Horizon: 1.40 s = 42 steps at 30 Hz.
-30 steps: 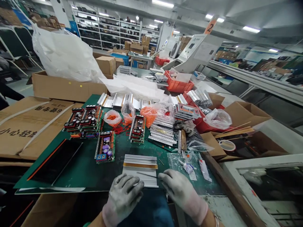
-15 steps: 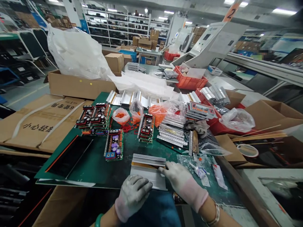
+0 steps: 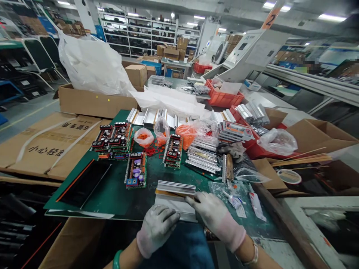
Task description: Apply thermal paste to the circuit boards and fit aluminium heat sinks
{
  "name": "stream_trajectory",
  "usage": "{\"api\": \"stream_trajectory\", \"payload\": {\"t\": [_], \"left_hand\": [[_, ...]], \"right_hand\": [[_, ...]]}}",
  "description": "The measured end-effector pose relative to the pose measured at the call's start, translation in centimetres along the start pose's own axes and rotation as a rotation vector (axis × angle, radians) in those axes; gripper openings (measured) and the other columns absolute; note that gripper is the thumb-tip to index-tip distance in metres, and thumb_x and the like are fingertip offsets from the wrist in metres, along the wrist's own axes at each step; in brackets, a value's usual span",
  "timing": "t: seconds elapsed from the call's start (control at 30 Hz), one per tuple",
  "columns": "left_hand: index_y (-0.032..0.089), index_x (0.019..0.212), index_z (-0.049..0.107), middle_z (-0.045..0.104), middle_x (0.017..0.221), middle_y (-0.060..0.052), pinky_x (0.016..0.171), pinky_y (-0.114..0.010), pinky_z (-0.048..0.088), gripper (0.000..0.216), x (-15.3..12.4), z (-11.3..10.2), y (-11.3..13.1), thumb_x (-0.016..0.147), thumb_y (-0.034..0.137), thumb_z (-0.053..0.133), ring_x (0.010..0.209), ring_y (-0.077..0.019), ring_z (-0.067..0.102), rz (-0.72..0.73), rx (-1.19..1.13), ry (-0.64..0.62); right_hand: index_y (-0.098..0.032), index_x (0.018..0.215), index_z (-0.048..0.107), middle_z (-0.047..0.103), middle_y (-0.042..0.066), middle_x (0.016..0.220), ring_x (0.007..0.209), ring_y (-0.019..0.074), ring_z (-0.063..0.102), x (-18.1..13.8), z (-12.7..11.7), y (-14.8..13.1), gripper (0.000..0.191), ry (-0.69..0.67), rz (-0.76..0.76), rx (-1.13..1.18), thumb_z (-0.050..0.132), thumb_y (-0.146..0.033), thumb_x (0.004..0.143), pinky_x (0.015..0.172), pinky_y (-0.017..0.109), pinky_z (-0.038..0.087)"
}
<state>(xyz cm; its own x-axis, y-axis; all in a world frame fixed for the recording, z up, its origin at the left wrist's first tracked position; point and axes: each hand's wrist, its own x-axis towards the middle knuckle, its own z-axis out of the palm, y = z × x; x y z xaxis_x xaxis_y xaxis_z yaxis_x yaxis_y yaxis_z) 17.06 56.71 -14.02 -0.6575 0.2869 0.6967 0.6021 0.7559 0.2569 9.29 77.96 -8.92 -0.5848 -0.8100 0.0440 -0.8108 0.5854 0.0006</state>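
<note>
A ridged silver aluminium heat-sink profile (image 3: 176, 206) lies at the near edge of the green work mat, with a yellowish-brown strip (image 3: 164, 193) running along it. My left hand (image 3: 159, 228), in a white glove, is closed over the profile's near left corner, its fingers together. On the right end, my gloved right hand (image 3: 214, 216) pinches a thin dark stick-like tool (image 3: 179, 195), whose tip lies along the strip. Its exact kind is hard to make out. Just behind the profile stands a circuit board (image 3: 136, 171) with purple and blue parts.
Stacked circuit boards (image 3: 113, 139) stand at the left, above a black panel (image 3: 84, 183). Behind are bags of orange parts (image 3: 143, 137). Silver bars (image 3: 203, 157), a wooden-handled tool (image 3: 229, 168) and a white tube (image 3: 257, 206) lie to the right. Cardboard boxes (image 3: 325, 134) border the table.
My right hand has shifted slightly left along the profile, and the thin tool now shows more plainly across the strip. My left hand stays at the near corner.
</note>
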Motion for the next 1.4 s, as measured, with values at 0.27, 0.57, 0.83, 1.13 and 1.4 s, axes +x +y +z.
{"api": "stream_trajectory", "payload": {"t": [0.27, 0.57, 0.83, 1.13, 1.4], "left_hand": [[0.021, 0.095, 0.063, 0.07, 0.085, 0.001, 0.069, -0.031, 0.045, 0.02, -0.1, 0.3, -0.2, 0.098, 0.019, 0.043, 0.074, -0.0153, 0.063, -0.007, 0.014, 0.012], [0.021, 0.095, 0.063, 0.071, 0.084, 0.001, 0.068, -0.031, 0.045, 0.017, -0.1, 0.4, -0.5, 0.094, 0.016, 0.047, 0.073, -0.0153, 0.064, 0.007, 0.024, 0.008], [0.022, 0.096, 0.064, 0.071, 0.084, 0.001, 0.068, -0.032, 0.044, 0.018, -0.1, 0.6, -0.6, 0.096, 0.019, 0.046, 0.074, -0.0157, 0.065, 0.006, 0.03, 0.001], [0.022, 0.095, 0.064, 0.071, 0.083, 0.001, 0.068, -0.032, 0.045, 0.019, 0.0, 0.4, -0.7, 0.096, 0.018, 0.045, 0.072, -0.016, 0.065, 0.02, 0.053, 0.0], [0.022, 0.093, 0.064, 0.071, 0.082, 0.001, 0.067, -0.03, 0.046, 0.018, 0.2, 0.4, -0.6, 0.095, 0.017, 0.046, 0.071, -0.015, 0.064, 0.018, 0.037, 0.033]], "right_hand": [[-0.025, 0.118, 0.064, 0.06, 0.007, 0.088, 0.074, 0.0185, 0.053, -4.3, 1.1, 3.0, 0.047, 0.053, 0.09, -0.036, 0.049, -0.002, 0.079, 0.065, 0.029, 0.036], [-0.02, 0.119, 0.061, 0.061, 0.009, 0.099, 0.087, 0.019, 0.057, -6.5, 1.5, 3.2, 0.047, 0.274, 0.115, 0.145, 0.041, 0.0, 0.081, 0.074, 0.029, 0.045], [-0.024, 0.115, 0.064, 0.063, 0.007, 0.095, 0.083, 0.0192, 0.058, -6.7, 1.6, 3.0, 0.05, 0.243, 0.148, 0.097, 0.043, 0.003, 0.079, 0.072, 0.029, 0.046], [-0.02, 0.109, 0.063, 0.062, 0.007, 0.093, 0.082, 0.0195, 0.057, -5.2, 1.2, 2.7, 0.042, 0.288, 0.161, 0.12, 0.043, 0.002, 0.08, 0.072, 0.03, 0.044], [-0.021, 0.105, 0.059, 0.063, 0.006, 0.095, 0.09, 0.0201, 0.056, -10.6, 1.2, 2.8, 0.036, 0.275, 0.207, 0.207, 0.041, 0.001, 0.081, 0.079, 0.033, 0.042]]}}
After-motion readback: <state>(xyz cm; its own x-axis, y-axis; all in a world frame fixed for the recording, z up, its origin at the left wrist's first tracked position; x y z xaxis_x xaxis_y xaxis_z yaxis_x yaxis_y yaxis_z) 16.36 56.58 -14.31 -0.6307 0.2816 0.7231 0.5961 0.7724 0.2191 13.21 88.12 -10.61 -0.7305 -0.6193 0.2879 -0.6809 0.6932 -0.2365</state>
